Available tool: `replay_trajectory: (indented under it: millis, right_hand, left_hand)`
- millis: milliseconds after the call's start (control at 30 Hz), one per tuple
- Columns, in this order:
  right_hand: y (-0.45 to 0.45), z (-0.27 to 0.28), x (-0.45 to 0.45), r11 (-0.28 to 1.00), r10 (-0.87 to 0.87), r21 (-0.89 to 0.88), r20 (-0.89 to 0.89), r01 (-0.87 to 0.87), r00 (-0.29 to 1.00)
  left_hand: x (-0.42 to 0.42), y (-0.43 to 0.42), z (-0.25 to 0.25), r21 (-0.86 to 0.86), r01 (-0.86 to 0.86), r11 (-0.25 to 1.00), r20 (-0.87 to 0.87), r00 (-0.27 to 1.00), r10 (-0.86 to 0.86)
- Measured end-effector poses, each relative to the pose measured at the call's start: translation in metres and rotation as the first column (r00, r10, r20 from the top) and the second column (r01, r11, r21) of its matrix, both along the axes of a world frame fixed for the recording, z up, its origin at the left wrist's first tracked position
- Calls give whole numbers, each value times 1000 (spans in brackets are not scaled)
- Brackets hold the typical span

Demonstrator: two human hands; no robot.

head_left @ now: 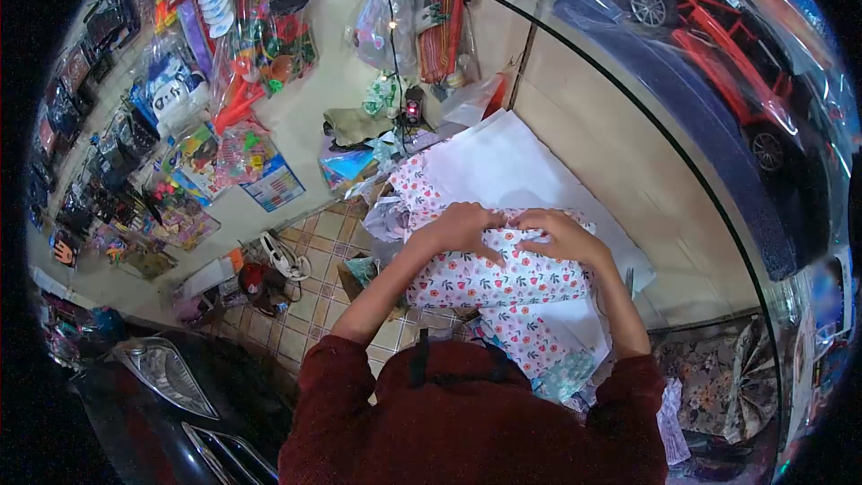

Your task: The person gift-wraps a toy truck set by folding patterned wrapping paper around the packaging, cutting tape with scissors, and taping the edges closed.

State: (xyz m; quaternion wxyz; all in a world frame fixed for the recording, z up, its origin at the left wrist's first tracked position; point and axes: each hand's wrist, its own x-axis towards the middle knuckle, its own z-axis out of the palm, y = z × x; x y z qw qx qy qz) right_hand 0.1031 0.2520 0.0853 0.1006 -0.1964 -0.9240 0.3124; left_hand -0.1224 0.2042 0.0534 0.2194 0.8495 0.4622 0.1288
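Note:
A bulky package [503,283] in white gift wrapping paper, printed with red flowers and dark leaves, lies across the work surface in front of me. My left hand [465,230] is on its upper side, fingers curled over the paper and thumb pressed on the front. Close beside it, my right hand [561,238] grips the same paper near the upper edge, its fingertips almost meeting the left ones. What is inside the package is hidden. Beyond it spreads a plain white sheet [503,157], with a floral strip [415,187] along its left edge.
A glass panel edge [669,130] curves along the right, with a boxed red toy car [727,63] beyond it. More floral paper [530,341] hangs near my body. Bagged goods [260,63] cover the left wall. A dark vehicle front [171,377] stands at lower left on tiled floor [314,292].

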Motion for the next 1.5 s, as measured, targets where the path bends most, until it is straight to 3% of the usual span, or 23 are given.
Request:
replay_trajectory:
  millis: [67, 133, 333, 433, 500, 567, 667, 733, 767, 900, 967, 1100, 1200, 1267, 1367, 1500]
  right_hand:
    - [2, -2, 2, 1000, -13, 13, 1, 13, 1000]
    - [7, -2, 2, 995, -31, -92, 12, 32, 999]
    - [17, -1, 0, 980, -59, -183, 118, 81, 991]
    - [18, -11, 2, 972, -92, -209, 60, 103, 994]
    - [18, -16, 4, 969, -113, -219, 20, 115, 993]
    - [18, -18, 4, 967, -123, -222, 23, 125, 992]
    - [13, -9, 0, 968, -140, -206, 46, 146, 989]
    - [13, -18, -1, 971, -138, -202, -50, 125, 989]
    - [13, -22, 0, 974, -138, -197, -99, 116, 985]
    - [4, -12, -2, 970, -186, -173, -78, 170, 979]
    - [7, -10, -2, 954, -186, -249, -51, 167, 981]
    - [2, 0, -3, 971, -198, -121, 72, 205, 978]
    - [5, -1, -3, 978, -172, -102, 100, 182, 980]
    - [3, 6, -6, 983, -166, -55, 154, 176, 974]
    - [8, 3, -8, 995, -94, -10, 119, 96, 988]
    - [18, -9, -8, 988, -42, -150, -31, 37, 999]
  left_hand:
    - [-2, 3, -3, 36, 5, 999, 59, 998, -7]
    - [-4, 5, -9, 104, 8, 995, 159, 987, -24]
    - [-9, 7, -4, 123, 37, 992, 145, 988, -55]
    - [-39, -8, -9, 276, -270, 923, 427, 894, 133]
    - [-60, -37, -6, 58, -606, 793, 740, 560, 374]
    - [-91, -47, -52, -228, -689, 688, 847, 209, 489]
    - [-91, -87, -63, -518, -573, 635, 692, 156, 705]
    - [-75, -105, -67, -534, -485, 692, 671, 254, 696]
    - [-63, -110, -61, -545, -355, 760, 754, 190, 629]
    - [-36, -116, -54, -644, -337, 687, 716, 49, 696]
    - [-36, -117, -60, -654, -334, 679, 711, 39, 703]
    - [-30, -115, -77, -665, -352, 659, 709, -20, 705]
    - [-28, -116, -74, -625, -432, 650, 706, 42, 707]
    - [-23, -113, -79, -643, -438, 628, 706, -23, 708]
    - [-22, -110, -87, -659, -447, 604, 696, -59, 716]
    - [-25, -109, -95, -654, -502, 566, 694, -100, 713]
